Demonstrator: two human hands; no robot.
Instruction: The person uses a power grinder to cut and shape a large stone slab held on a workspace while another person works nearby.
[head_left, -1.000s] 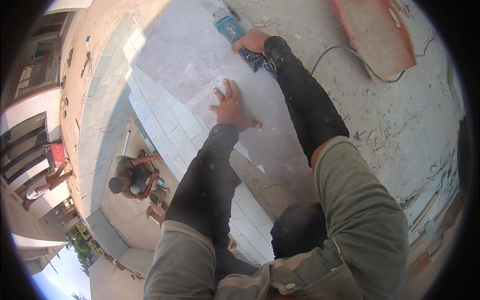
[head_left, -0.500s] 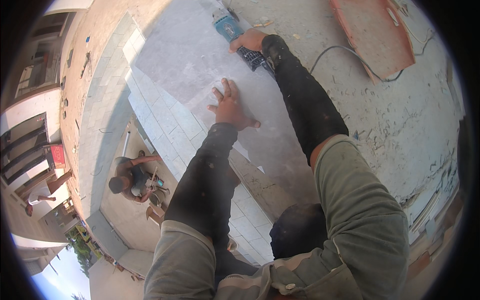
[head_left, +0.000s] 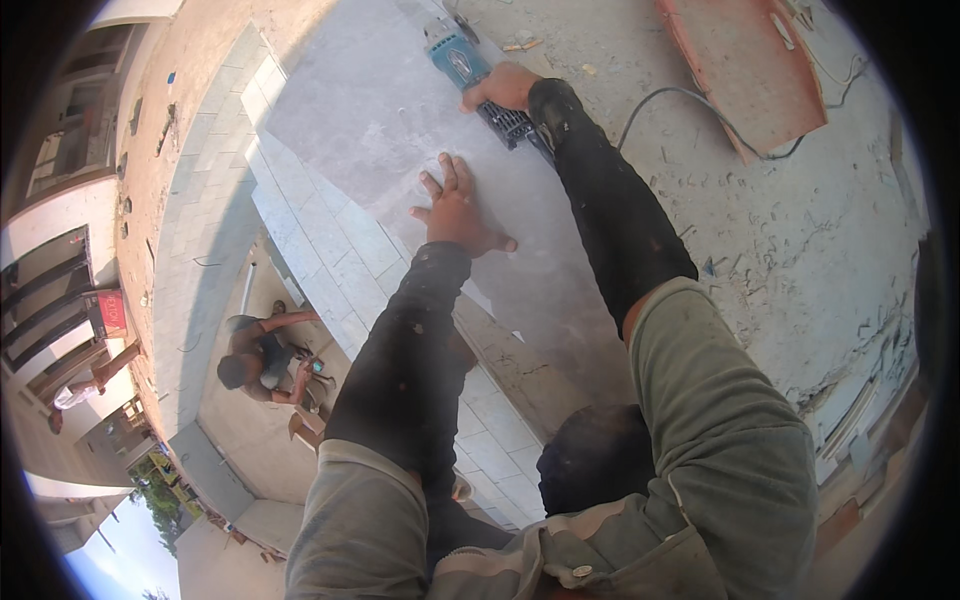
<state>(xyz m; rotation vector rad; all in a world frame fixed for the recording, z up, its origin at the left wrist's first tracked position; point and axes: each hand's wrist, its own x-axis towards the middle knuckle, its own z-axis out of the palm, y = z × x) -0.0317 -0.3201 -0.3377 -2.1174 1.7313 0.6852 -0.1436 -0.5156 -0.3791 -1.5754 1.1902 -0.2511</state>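
Currently, I see the bare right hand (head_left: 508,86) wrapped around the teal-and-black angle grinder (head_left: 459,60). Fingers spread wide, the bare left hand (head_left: 459,217) rests on the smooth grey slab (head_left: 345,110), nearer the body than the grinder.

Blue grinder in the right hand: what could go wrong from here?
Only the right hand holds the blue grinder, so it might be harder to control if it kicks.
The left hand lies bare, fingers spread, on the grey slab; a slip of the tool back toward it could injure it.
The dark cord loops over the ground and across the end of the red panel in this view, so it could snag if pulled.
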